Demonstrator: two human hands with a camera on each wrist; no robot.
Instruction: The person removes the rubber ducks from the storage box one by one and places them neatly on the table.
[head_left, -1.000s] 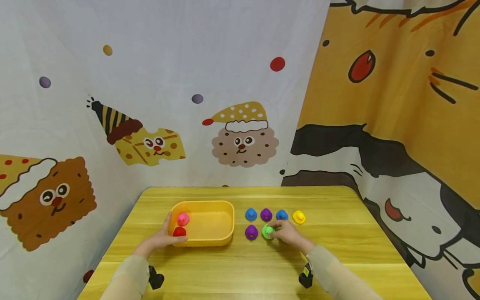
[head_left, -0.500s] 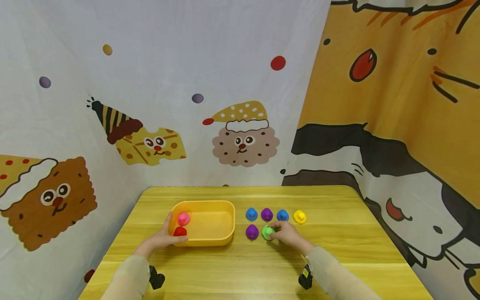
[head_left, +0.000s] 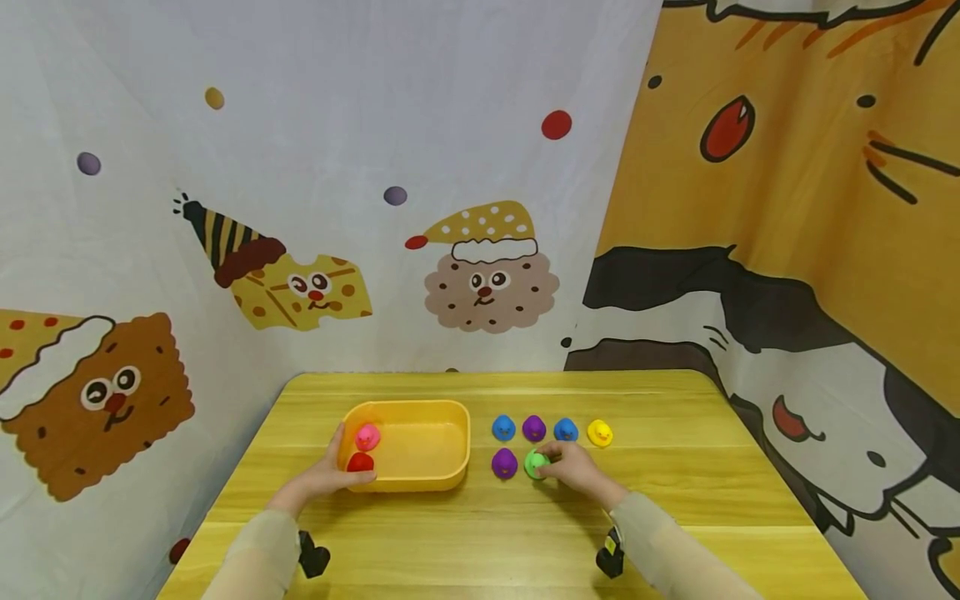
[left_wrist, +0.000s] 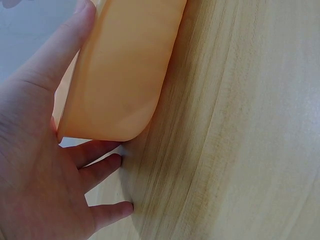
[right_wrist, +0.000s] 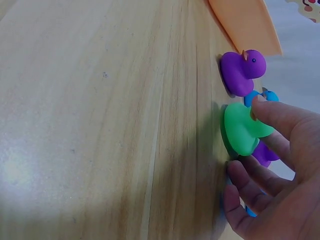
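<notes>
At the front left corner of a yellow plastic tub (head_left: 420, 485), my left hand (head_left: 321, 477) holds on with the thumb along the rim. In the left wrist view, its other fingers reach past the tub's end wall (left_wrist: 112, 95). A pink rubber duck (head_left: 367, 437) and a red one (head_left: 361, 462), partly hidden, sit at the tub's left end. My right hand (head_left: 576, 468) pinches a green rubber duck (head_left: 534, 464) by its head, the thumb in front in the right wrist view. That duck appears upright on the table.
Left of the green duck stands a purple duck (head_left: 505, 463). Behind them are a blue duck (head_left: 503, 428), another purple duck (head_left: 534, 428), a second blue duck (head_left: 566, 430) and a yellow duck (head_left: 600, 433). A printed cloth (head_left: 480, 100) hangs behind the wooden table (head_left: 465, 550).
Hands, tub and ducks keep their places; the right hand stays on the green duck. Only a very slight shift of the whole head view shows.
</notes>
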